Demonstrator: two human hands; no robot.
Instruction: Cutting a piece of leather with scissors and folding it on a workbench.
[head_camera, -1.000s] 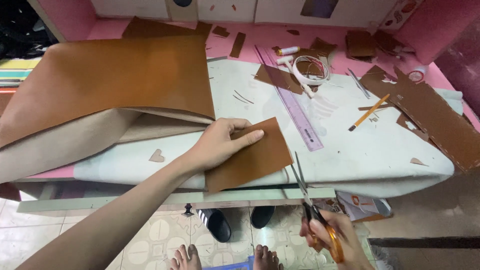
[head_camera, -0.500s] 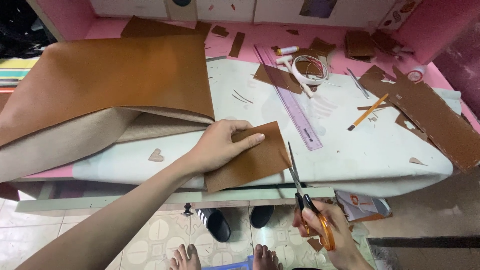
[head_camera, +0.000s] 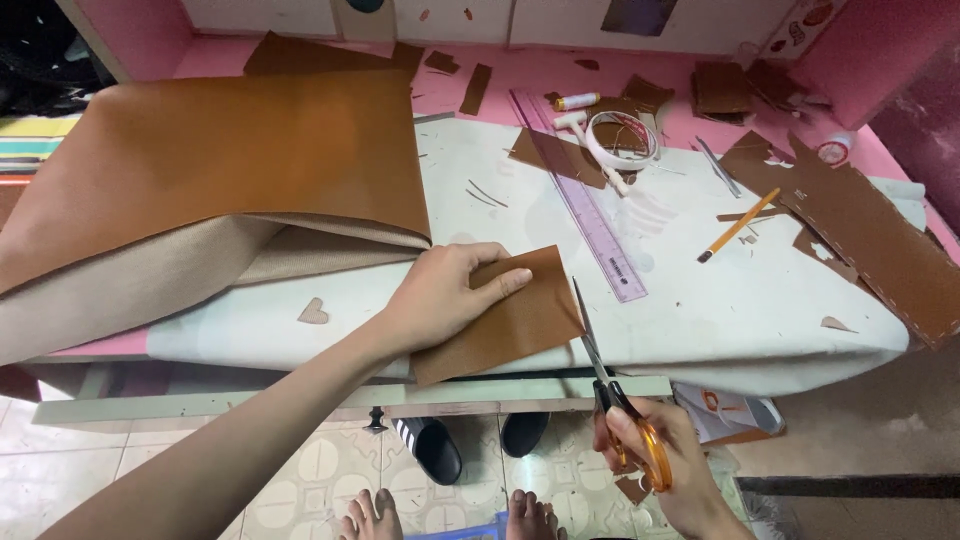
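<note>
Table: a pink worktable (head_camera: 300, 62) with a white cutting mat (head_camera: 720, 310) spread over most of its top, the mat's near edge hanging slightly past the table front.
Big sheet: a large brown leather sheet (head_camera: 230, 150) covers the left half, its near edge folded so the pale beige underside shows.
Long strip: a brown leather strip (head_camera: 860, 235) with stitch holes along its edge lies on the right, reaching off the mat.
Ruler: a translucent purple ruler (head_camera: 585, 205) runs diagonally across the mat's middle, well above the cut piece.
Cut piece: a brown leather rectangle (head_camera: 520, 325) lies flat at the mat's near edge, one corner overhanging the front.
Left hand: the left hand (head_camera: 445, 295) presses palm down on the rectangle's left part, fingers together and stretched across it.
Right hand: the right hand (head_camera: 655, 460) is below the table edge, fingers closed through the orange handles of the scissors (head_camera: 605, 375).
Scissors: blades nearly together, pointing up and away, the tip just beside the rectangle's right edge; whether it touches I cannot tell.
Small items: a white tape roll (head_camera: 622, 135) and a yellow pencil (head_camera: 738, 225) lie farther back on the mat; a small heart-shaped leather scrap (head_camera: 313, 313) lies left of the left hand.
</note>
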